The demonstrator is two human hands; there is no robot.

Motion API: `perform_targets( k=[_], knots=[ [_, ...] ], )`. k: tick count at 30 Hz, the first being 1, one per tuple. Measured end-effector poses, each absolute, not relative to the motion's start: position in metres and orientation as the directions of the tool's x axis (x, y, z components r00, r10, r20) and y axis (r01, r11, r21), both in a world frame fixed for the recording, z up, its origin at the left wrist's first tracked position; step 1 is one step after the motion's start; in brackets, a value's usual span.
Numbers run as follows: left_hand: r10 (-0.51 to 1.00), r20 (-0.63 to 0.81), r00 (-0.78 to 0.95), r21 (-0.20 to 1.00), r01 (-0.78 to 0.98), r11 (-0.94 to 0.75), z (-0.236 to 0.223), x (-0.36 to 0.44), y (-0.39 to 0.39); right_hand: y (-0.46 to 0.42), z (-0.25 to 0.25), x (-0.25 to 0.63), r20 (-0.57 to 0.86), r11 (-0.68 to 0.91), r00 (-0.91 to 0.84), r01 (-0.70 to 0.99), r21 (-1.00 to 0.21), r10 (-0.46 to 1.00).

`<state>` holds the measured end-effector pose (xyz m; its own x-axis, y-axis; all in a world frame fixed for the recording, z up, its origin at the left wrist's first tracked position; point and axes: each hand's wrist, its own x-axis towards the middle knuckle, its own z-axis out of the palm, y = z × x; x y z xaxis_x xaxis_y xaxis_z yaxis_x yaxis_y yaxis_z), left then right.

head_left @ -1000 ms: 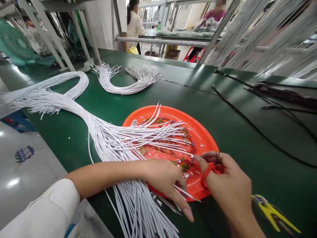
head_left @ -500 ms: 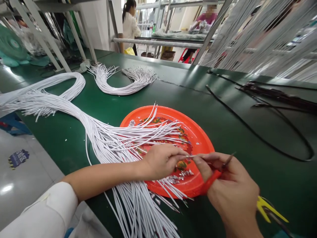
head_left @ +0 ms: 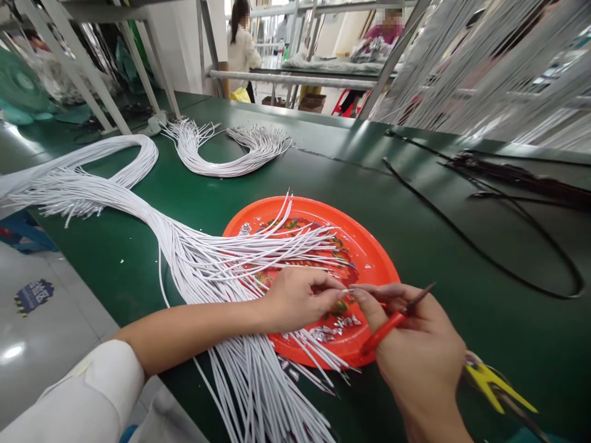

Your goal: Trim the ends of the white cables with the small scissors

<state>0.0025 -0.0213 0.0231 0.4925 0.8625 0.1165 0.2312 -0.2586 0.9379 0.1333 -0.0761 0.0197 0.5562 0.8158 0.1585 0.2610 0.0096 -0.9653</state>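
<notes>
Over the red tray, my left hand (head_left: 298,299) pinches a thin white cord near its end, thumb against forefinger. My right hand (head_left: 410,338) meets it there, thumb and forefinger closed at the cord's tip. Held in that same hand is a red-handled pointed tool (head_left: 385,331), its dark tip sticking up past the fingers; its exact kind is unclear. A large bundle of white cords (head_left: 203,258) fans out under my left forearm, partly across the red tray (head_left: 385,261). Small silvery pieces (head_left: 325,332) lie in the tray. The cord's very tip is hidden by my fingers.
A second bundle of white cords (head_left: 221,166) curves on the green table (head_left: 332,175). Black cords (head_left: 462,231) loop at the right, and yellow-handled cutters (head_left: 492,381) lie beside my right wrist. Beyond a metal frame (head_left: 295,77) are two people.
My right hand has shifted slightly left, and the red tool has turned so more of its handle shows. My left hand has moved a little left, still pinching the cord.
</notes>
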Motion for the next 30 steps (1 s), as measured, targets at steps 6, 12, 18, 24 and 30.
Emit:
perform_targets(
  k=[6, 12, 18, 24, 30],
  knots=[
    [0.843, -0.019, 0.538, 0.998, 0.062, -0.017, 0.02, 0.005, -0.022, -0.075, 0.021, 0.127, 0.125, 0.035, 0.611, 0.157, -0.987, 0.782],
    [0.81, -0.14, 0.569, 0.985, -0.006, 0.174, 0.024, 0.006, -0.022, -0.075, 0.024, 0.121, 0.222, 0.09, 0.606, 0.241, -0.966, 0.764],
    [0.753, -0.264, 0.603, 0.926, -0.059, 0.372, 0.028, 0.007, -0.02, -0.078, 0.017, 0.126, 0.529, 0.102, 0.434, 0.696, -0.711, 0.729],
    [0.741, -0.3, 0.601, 0.899, -0.081, 0.43, 0.028, 0.007, -0.016, -0.08, 0.008, 0.131, 0.621, 0.109, 0.359, 0.802, -0.587, 0.697],
    [0.738, -0.32, 0.594, 0.904, -0.043, 0.426, 0.029, 0.008, -0.017, -0.076, 0.015, 0.122, 0.341, 0.13, 0.558, 0.383, -0.915, 0.757]
  ],
)
